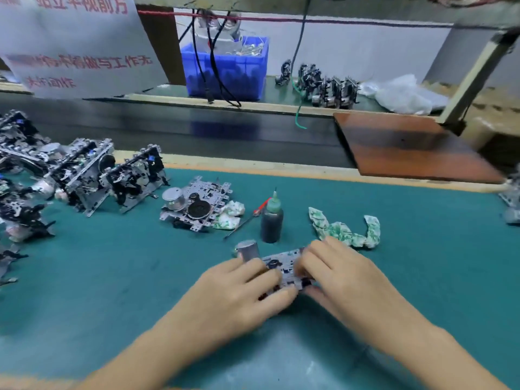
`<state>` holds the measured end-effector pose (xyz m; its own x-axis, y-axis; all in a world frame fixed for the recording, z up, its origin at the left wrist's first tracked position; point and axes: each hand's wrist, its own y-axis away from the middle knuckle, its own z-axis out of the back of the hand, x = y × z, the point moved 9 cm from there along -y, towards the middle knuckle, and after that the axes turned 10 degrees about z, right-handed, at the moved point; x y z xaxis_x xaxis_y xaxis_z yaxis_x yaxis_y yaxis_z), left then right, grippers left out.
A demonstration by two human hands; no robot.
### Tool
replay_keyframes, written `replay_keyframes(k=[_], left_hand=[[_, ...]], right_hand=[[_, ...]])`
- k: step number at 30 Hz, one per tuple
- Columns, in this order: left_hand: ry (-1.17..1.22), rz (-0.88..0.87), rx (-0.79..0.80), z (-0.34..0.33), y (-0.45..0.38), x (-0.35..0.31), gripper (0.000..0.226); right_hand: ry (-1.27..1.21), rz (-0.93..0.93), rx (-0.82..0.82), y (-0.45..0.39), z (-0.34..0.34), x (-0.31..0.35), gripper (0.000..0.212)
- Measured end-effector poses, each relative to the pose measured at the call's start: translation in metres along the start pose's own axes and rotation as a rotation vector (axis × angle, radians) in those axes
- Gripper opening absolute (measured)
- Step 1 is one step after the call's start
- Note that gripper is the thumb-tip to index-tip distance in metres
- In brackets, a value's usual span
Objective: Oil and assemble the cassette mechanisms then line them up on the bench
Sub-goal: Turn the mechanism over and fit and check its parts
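Both hands meet at lower centre of the frame: left hand [247, 285] and right hand [337, 274], fingers curled, gripping.

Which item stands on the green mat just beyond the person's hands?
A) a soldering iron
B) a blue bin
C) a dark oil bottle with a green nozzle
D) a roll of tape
C: the dark oil bottle stands upright on the green mat, just beyond both hands.
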<state>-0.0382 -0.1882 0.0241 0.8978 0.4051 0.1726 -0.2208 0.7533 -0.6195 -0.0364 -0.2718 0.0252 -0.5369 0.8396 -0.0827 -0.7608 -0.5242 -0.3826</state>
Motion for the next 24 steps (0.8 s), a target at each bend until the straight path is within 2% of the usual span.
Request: replay_keyframes(k=[3,4,5,8,11,15,19,24], left_hand=[[0.051,-0.119,-0.064,-0.014,0.001,-0.023,0.008],[0.059,-0.113,-0.065,-0.019,0.003,-0.022,0.011],[0.081,-0.069,-0.042,-0.025,0.006,-0.016,0.023],[0.305,0.225,0.116,-0.044,0.019,0.023,0.072],[0.572,0.535,0.317,-0.066,0.039,0.051,0.095],[0.672,0.578,0.429,-0.083,0.05,0.05,0.096],[0.803,0.679,0.451,-0.089,0.049,0.053,0.092],[0.829,0.702,0.459,-0.089,0.048,0.052,0.088]], right_hand=[[0.101,-0.05,-0.073,0.034,-0.003,0.0,0.016],[0.124,-0.057,-0.079,0.041,-0.007,0.001,0.016],[0.141,-0.06,-0.073,0.047,-0.011,0.003,0.015],[0.138,-0.076,-0.059,0.06,-0.024,0.005,0.016],[0.023,-0.091,-0.095,0.07,-0.029,0.005,0.022],[-0.109,-0.223,-0.252,0.081,-0.019,-0.003,0.031],[-0.192,-0.38,-0.391,0.088,-0.014,-0.019,0.027],[-0.286,-0.488,-0.447,0.094,-0.017,-0.029,0.022]])
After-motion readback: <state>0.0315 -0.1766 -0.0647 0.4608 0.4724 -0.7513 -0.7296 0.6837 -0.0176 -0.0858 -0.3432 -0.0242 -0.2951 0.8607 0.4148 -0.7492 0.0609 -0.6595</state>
